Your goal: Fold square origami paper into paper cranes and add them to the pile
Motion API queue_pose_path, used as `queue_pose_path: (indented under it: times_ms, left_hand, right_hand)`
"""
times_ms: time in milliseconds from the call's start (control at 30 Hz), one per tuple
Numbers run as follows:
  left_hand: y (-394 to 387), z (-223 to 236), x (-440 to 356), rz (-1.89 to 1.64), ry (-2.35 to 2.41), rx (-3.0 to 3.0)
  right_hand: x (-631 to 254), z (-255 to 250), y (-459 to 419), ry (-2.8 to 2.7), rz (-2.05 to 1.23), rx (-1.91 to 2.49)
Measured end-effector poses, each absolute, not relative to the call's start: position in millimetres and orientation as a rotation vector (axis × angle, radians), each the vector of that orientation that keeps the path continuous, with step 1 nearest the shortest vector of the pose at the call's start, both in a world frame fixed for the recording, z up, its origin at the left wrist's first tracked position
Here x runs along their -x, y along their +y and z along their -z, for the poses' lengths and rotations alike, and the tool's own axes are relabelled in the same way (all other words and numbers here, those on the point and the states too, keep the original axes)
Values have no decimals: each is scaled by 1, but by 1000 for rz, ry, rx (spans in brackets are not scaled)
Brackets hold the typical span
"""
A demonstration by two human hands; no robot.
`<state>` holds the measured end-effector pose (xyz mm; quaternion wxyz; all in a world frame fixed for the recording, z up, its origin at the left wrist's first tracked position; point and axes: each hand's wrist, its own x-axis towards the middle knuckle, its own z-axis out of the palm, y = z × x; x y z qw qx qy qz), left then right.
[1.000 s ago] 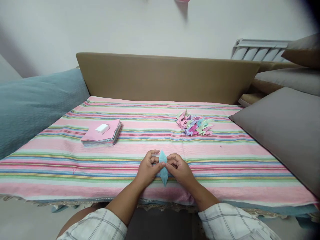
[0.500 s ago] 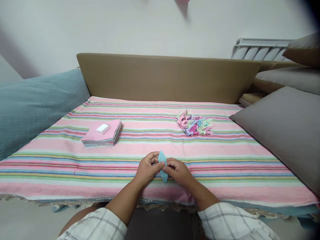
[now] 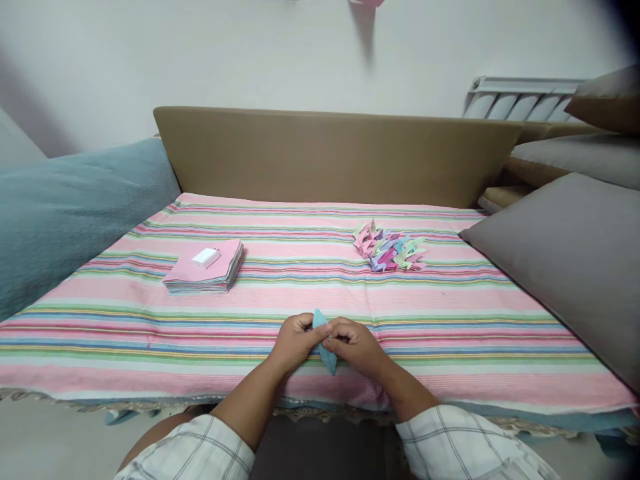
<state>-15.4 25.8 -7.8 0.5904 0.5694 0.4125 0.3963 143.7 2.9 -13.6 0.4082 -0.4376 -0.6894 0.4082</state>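
Observation:
A folded piece of light blue origami paper, narrow and pointed, is held between my two hands above the near part of the striped cloth. My left hand is closed on its left side, the thumb lying across the front. From the right, my right hand pinches the middle with thumb and forefinger. The paper's upper tip leans to the left and its lower tip points toward me. Fingers cover its middle.
A stack of coloured square paper with a white charger plug on top lies at the left. Several folded paper cranes are heaped at the right, on the striped cloth. Grey cushions and a blue bolster flank it.
The blue paper has tilted further to the left and come slightly lower. Its face has turned, so it looks narrower, and my right fingers have shifted over it.

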Motion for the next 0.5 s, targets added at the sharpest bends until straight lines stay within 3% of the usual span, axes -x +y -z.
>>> queue_pose_path:
  times_ms: [500]
  left_hand:
    - [27,7,13,-946,990,-1289]
  right_hand:
    - [-139,12,4,-1750,-994,1183]
